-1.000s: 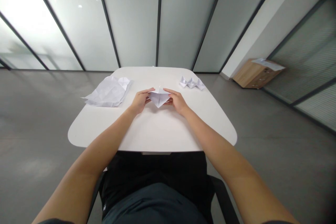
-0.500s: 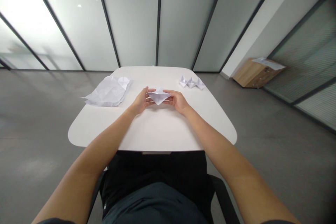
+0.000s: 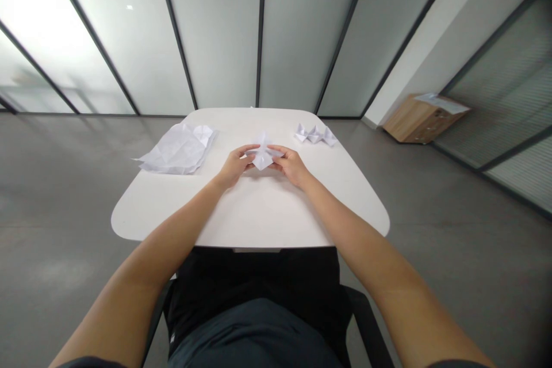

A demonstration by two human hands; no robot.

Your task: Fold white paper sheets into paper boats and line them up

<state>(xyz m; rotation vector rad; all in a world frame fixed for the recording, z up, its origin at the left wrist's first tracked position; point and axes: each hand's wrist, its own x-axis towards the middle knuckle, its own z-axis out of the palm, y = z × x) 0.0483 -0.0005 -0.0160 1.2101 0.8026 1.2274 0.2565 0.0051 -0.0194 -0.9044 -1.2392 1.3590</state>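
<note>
Left hand (image 3: 235,167) and right hand (image 3: 293,165) are both curled narrowly, pinching opposite ends of a folded white paper (image 3: 262,157) near the middle of the white table (image 3: 254,224). Its long axis runs left to right, square between the palms, with one peak standing up towards the far side and a point aimed at the near edge. Neither hand sits clearly nearer to it, and whether it touches the tabletop cannot be told. Well off to the left lies a crumpled paper sheet (image 3: 176,150); further away on the right sits a row of small folded paper shapes (image 3: 314,135).
</note>
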